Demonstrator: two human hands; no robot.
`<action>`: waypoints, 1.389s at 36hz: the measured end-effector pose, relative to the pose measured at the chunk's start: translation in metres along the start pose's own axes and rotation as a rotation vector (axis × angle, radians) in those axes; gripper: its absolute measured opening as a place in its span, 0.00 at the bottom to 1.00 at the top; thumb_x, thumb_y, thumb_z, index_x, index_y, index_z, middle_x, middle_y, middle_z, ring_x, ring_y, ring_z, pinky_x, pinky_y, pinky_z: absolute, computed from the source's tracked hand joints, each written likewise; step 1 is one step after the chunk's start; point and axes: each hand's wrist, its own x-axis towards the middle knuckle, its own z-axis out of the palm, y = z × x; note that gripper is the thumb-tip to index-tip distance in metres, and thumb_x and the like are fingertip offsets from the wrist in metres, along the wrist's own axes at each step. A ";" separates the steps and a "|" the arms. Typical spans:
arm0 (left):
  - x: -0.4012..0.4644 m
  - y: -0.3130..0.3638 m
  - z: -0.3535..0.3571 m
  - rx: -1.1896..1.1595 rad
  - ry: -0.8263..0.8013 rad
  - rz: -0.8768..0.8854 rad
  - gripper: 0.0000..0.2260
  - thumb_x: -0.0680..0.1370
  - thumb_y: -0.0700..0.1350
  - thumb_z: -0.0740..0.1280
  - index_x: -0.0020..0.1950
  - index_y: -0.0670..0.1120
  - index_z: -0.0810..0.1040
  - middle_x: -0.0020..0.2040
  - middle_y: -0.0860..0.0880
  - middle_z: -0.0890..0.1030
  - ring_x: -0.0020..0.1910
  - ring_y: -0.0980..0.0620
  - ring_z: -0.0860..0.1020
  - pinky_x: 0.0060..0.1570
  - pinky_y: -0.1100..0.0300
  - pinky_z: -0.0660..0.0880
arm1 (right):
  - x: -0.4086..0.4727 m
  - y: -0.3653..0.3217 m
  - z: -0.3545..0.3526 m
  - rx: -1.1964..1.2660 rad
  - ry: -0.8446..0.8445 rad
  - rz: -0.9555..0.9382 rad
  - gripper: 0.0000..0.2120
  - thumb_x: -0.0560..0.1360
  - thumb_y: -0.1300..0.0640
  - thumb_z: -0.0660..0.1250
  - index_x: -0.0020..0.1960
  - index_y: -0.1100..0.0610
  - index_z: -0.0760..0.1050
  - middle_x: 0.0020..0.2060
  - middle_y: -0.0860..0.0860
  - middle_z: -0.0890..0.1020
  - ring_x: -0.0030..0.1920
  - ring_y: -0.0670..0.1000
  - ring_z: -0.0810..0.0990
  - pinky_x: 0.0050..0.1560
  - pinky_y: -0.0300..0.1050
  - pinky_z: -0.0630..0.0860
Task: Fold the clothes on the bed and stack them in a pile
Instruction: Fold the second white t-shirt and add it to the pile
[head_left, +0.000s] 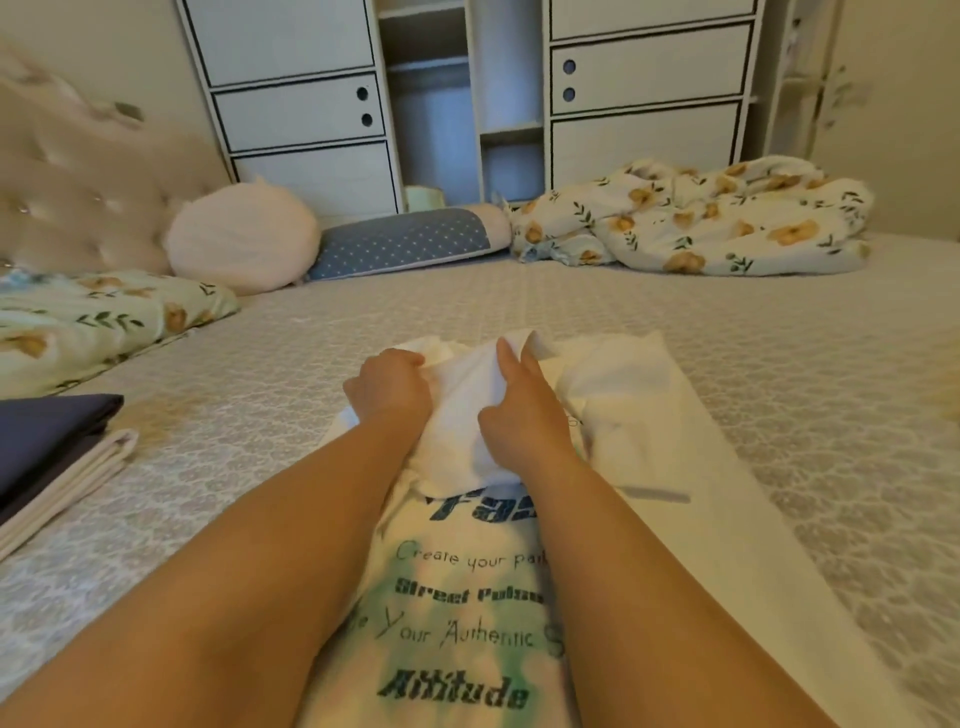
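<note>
Folded pile (57, 457) far left on bed (779, 332). My left hand (389, 387) grips bunched white fabric of printed white shirt (467, 597) lying mid-bed before me; my right hand (522, 410) pinches same fabric, index finger raised. Floral duvet (691, 223) far right.

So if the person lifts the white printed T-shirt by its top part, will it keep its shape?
Probably not. The T-shirt already bunches where the left hand and right hand gather it, so it looks floppy and should drape. It also seems thin and light.
</note>
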 end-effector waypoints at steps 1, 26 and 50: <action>0.000 0.001 0.000 -0.044 0.058 0.029 0.17 0.80 0.38 0.56 0.60 0.51 0.80 0.64 0.48 0.77 0.63 0.45 0.72 0.63 0.54 0.61 | 0.001 0.000 0.000 0.000 0.022 0.004 0.35 0.79 0.62 0.58 0.78 0.47 0.43 0.77 0.43 0.41 0.69 0.55 0.66 0.49 0.41 0.66; -0.109 -0.044 -0.085 -0.222 -0.735 0.526 0.25 0.78 0.62 0.54 0.74 0.58 0.64 0.76 0.61 0.58 0.71 0.65 0.56 0.64 0.73 0.49 | 0.022 0.019 -0.018 -0.160 -0.132 0.188 0.25 0.79 0.61 0.61 0.75 0.56 0.61 0.75 0.53 0.59 0.73 0.56 0.61 0.70 0.49 0.63; -0.036 -0.095 -0.106 -0.883 -0.398 -0.325 0.11 0.81 0.44 0.58 0.58 0.44 0.78 0.56 0.49 0.80 0.55 0.49 0.79 0.52 0.56 0.74 | 0.039 -0.066 0.039 -0.018 -0.307 0.029 0.21 0.82 0.53 0.56 0.75 0.51 0.61 0.71 0.54 0.68 0.61 0.57 0.76 0.58 0.48 0.75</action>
